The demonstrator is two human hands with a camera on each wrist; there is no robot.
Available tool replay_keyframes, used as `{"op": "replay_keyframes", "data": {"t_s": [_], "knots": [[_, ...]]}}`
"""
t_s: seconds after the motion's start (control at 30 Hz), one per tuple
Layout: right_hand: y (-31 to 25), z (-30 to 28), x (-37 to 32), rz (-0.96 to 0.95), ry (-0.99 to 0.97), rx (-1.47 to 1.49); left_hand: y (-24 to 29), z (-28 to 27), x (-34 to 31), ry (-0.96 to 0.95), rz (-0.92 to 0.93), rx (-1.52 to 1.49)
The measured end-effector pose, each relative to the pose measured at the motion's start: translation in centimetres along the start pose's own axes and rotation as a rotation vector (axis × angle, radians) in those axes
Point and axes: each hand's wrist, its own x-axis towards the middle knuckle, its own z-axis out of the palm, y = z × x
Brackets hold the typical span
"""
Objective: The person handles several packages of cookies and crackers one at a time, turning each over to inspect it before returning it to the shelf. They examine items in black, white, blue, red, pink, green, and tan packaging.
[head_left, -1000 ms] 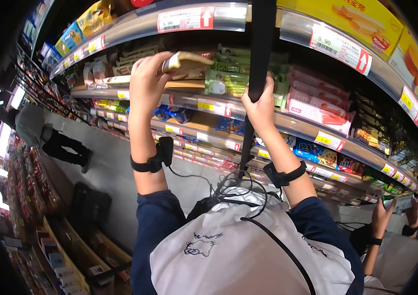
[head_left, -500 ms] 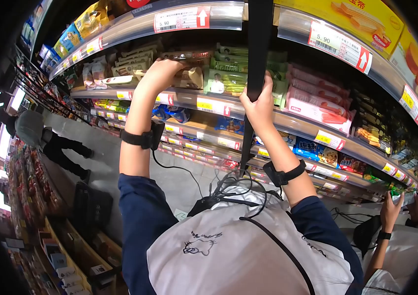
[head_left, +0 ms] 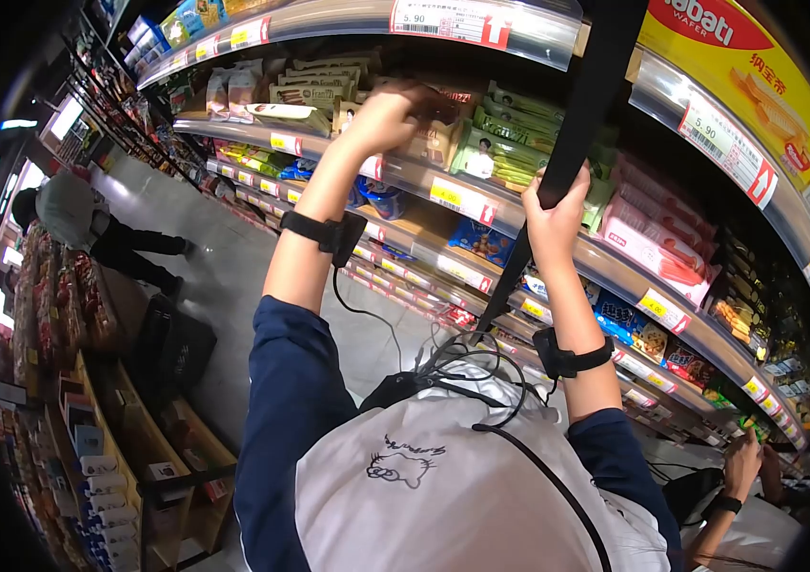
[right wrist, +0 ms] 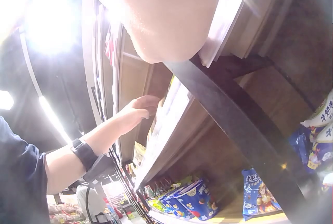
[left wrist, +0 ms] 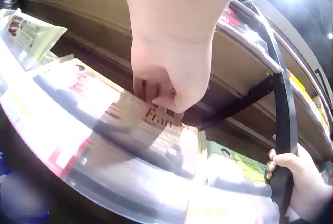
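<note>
My left hand (head_left: 388,119) reaches over a row of tan and brown Franzzi snack packets (head_left: 435,143) on the middle shelf. In the left wrist view its bent fingers come down at the top edge of the front Franzzi packet (left wrist: 161,130); some fingertips are hidden, and I cannot tell whether they pinch it. My right hand (head_left: 556,217) grips a black post (head_left: 572,143) that stands before the shelves, thumb on the near side. Green packets (head_left: 510,143) lie between the hands, and pink packets (head_left: 658,224) sit right of the post.
Price tags line the shelf edge (head_left: 462,198). Yellow wafer boxes (head_left: 758,86) stand above, blue bags (head_left: 481,240) below. A person (head_left: 91,229) leans at the left shelves near a black case (head_left: 176,343). Another person's hands (head_left: 743,462) show at lower right. Cables (head_left: 462,367) hang at my chest.
A pale packet held up in my left hand a second ago no longer shows there; the hand went down among the Franzzi packets. The view has turned. My right hand stays on the post.
</note>
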Motion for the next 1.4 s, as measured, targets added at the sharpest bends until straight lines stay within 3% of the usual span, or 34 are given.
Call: {"op": "replay_keyframes", "data": {"t_s": [0.03, 0.07, 0.1, 0.17, 0.23, 0.27, 0.4, 0.57, 0.8, 0.87, 0.97, 1.2, 1.4], "knots": [[0.0, 0.0, 0.0, -0.001, -0.002, -0.009, -0.4, -0.9, -0.2, 0.083, 0.029, 0.119], [-0.1, -0.1, -0.1, 0.019, -0.009, 0.006, -0.9, -1.9, -0.6, 0.140, -0.062, 0.211], [-0.3, -0.1, -0.1, 0.040, -0.014, 0.019, -2.3, -2.8, -1.1, 0.233, -0.004, 0.367], [-0.4, -0.1, -0.1, 0.052, -0.013, 0.030, -5.7, -4.6, -2.1, 0.186, -0.135, 0.680], [0.0, 0.1, -0.1, 0.038, 0.010, 0.019, -8.8, -5.1, -4.0, 0.179, -0.204, 0.800], [0.3, 0.1, -0.1, 0.025, 0.011, 0.013, -9.9, -5.4, -4.7, 0.193, -0.176, 0.817], [0.5, 0.0, -0.1, 0.044, 0.011, 0.006, -13.4, -6.5, -6.4, -0.133, -0.348, 0.927], [0.3, 0.2, 0.0, 0.006, 0.031, -0.006, -16.7, -7.2, -7.4, -0.128, -0.429, 0.779], [-0.1, 0.1, 0.0, 0.018, 0.030, 0.024, -17.5, -8.6, -8.9, -0.013, -0.165, 0.856], [0.0, 0.0, -0.1, 0.011, 0.027, 0.028, -17.0, -8.9, -9.5, 0.143, -0.054, 0.842], [0.2, 0.1, 0.1, -0.041, 0.042, 0.012, -13.2, -9.4, -9.4, 0.393, 0.045, 0.815], [0.2, 0.2, -0.1, 0.009, 0.027, 0.030, 2.0, -10.7, -8.4, 0.388, 0.269, 0.715], [0.2, 0.1, -0.1, 0.037, 0.008, 0.060, 12.8, -12.3, -8.7, 0.481, 0.583, 0.651]]}}
